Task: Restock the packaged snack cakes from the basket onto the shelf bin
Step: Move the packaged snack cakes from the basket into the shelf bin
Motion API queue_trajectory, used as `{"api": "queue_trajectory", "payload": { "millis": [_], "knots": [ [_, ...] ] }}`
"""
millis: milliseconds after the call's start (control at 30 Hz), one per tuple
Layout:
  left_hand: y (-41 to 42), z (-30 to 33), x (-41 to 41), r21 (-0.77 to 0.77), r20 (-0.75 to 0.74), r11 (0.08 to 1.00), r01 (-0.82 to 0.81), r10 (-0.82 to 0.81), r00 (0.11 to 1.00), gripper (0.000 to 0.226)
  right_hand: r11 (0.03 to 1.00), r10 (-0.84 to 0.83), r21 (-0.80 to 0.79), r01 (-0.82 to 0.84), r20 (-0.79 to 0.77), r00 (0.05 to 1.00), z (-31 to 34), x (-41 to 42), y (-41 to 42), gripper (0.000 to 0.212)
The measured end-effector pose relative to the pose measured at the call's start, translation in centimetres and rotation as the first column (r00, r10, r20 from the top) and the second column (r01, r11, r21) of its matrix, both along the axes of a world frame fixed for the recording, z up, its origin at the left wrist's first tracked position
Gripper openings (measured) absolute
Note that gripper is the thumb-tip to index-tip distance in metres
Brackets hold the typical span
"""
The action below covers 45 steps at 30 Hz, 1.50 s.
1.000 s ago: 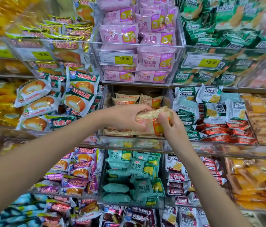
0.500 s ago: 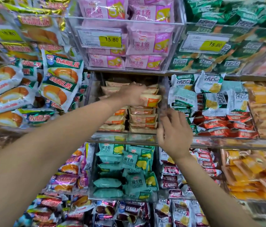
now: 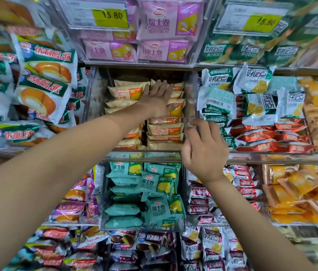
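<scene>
Fingers of the left hand (image 3: 159,98) lie straight and spread, the palm laid flat against the top packets of the cream-and-orange snack cakes (image 3: 165,128) inside the clear shelf bin (image 3: 144,155); it presses on them and grips nothing. The right hand (image 3: 205,151) hangs just in front of the bin's right front corner with its fingers loosely curled near the clear wall; whether they actually pinch that edge or merely brush it I cannot tell, and no packet is in it. Inside the bin the cakes stand in two stacks, the right stack under the left palm, the left stack just beside it with a packet leaning at the top. Above the bin sit pink rolls (image 3: 164,50) behind a yellow price tag (image 3: 109,18); below it, teal rolls (image 3: 150,184); to the bin's left, white-and-green pie packets (image 3: 44,79); to its right, green and red snack packets (image 3: 256,106). The basket does not show. By my judgement these cakes are light, soft and air-puffed, in slick film that slides readily on its neighbours, so a hard squeeze would likely crush the sponge. Better to take a packet across its flat faces or by a crimped end seal, and to steady the stack with an open palm.
</scene>
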<state>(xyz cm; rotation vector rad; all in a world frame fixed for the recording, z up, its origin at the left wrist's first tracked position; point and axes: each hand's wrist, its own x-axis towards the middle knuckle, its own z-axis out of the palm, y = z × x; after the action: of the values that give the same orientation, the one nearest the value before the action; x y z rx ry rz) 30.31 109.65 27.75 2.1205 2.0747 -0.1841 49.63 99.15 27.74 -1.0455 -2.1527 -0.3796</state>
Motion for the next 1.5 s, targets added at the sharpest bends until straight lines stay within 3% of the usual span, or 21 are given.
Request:
{"api": "queue_trajectory", "payload": {
  "millis": [200,467,600,700,767,833,900,933,967,1033,1100,1167,1267,1333,1400,1500],
  "knots": [
    [0.7,0.1,1.4,-0.009,0.025,0.994,-0.107,0.107,0.994,0.075,1.0,0.003,-0.009,-0.003,-0.004,1.0,0.0,0.0,0.0,0.02],
    [0.4,1.2,0.5,0.115,0.27,0.99,-0.077,0.044,0.962,0.07,0.999,0.01,-0.043,-0.01,-0.005,1.0,0.2,0.1,-0.2,0.019],
    [-2.4,3.4,0.7,0.315,0.435,0.945,-0.091,-0.058,0.899,0.046,0.994,-0.008,-0.109,0.012,0.036,0.999,0.8,0.1,-0.8,0.02],
    [-7.5,5.0,0.7,0.3,0.614,0.942,-0.152,-0.069,0.786,0.026,0.979,-0.033,-0.198,0.041,0.044,0.998,1.4,0.0,-1.8,0.026],
    [-12.8,4.6,0.7,0.314,0.536,0.946,-0.082,-0.106,0.838,0.029,0.951,-0.051,-0.304,0.06,0.036,0.998,1.5,-0.2,-3.2,0.034],
    [-18.5,2.6,0.7,0.404,0.289,0.915,0.004,-0.132,0.948,0.042,0.929,-0.089,-0.355,0.108,0.071,0.994,0.9,-0.3,-5.5,0.038],
    [-23.9,0.5,0.8,0.44,0.096,0.897,0.04,-0.091,0.991,0.058,0.895,-0.095,-0.426,0.133,0.109,0.989,-0.3,-0.2,-8.2,0.048],
    [-26.2,-0.7,0.9,0.437,0.091,0.899,0.03,-0.078,0.993,0.06,0.879,-0.068,-0.466,0.104,0.093,0.993,-1.1,0.0,-9.8,0.05],
    [-28.5,-1.9,0.9,0.411,0.183,0.911,-0.023,-0.057,0.981,0.058,0.865,-0.036,-0.498,0.059,0.057,0.998,-1.9,0.3,-11.4,0.046],
    [-33.3,-5.0,1.3,0.249,0.491,0.944,-0.216,0.069,0.869,0.051,0.804,-0.003,-0.595,0.005,0.005,1.0,-4.1,1.1,-15.1,0.035],
    [-38.6,-8.8,1.9,0.001,0.705,0.924,-0.383,0.271,0.656,0.044,0.693,-0.014,-0.721,0.031,0.03,0.999,-6.9,2.2,-19.4,0.03],
    [-44.2,-12.5,2.6,-0.246,0.768,0.832,-0.498,0.48,0.423,0.036,0.581,-0.026,-0.812,0.06,0.055,0.998,-9.8,3.5,-23.9,0.023],
    [-53.7,-17.4,3.1,-0.434,0.735,0.635,-0.64,0.659,0.155,0.021,0.379,-0.012,-0.912,0.154,0.161,0.987,-13.6,5.4,-30.3,0.02],
    [-60.3,-20.1,3.0,-0.533,0.643,0.526,-0.662,0.761,0.087,0.013,0.22,0.08,-0.948,0.23,0.253,0.964,-15.7,6.6,-34.1,0.019],
    [-66.7,-22.7,2.7,-0.598,0.516,0.45,-0.663,0.849,0.112,0.017,0.106,0.187,-0.96,0.26,0.276,0.943,-17.6,7.7,-37.6,0.022],
    [-75.2,-24.9,2.8,-0.653,0.373,0.391,-0.649,0.911,0.173,0.023,0.026,0.258,-0.951,0.307,0.303,0.917,-19.8,9.2,-42.1,0.019]
  ]
}}
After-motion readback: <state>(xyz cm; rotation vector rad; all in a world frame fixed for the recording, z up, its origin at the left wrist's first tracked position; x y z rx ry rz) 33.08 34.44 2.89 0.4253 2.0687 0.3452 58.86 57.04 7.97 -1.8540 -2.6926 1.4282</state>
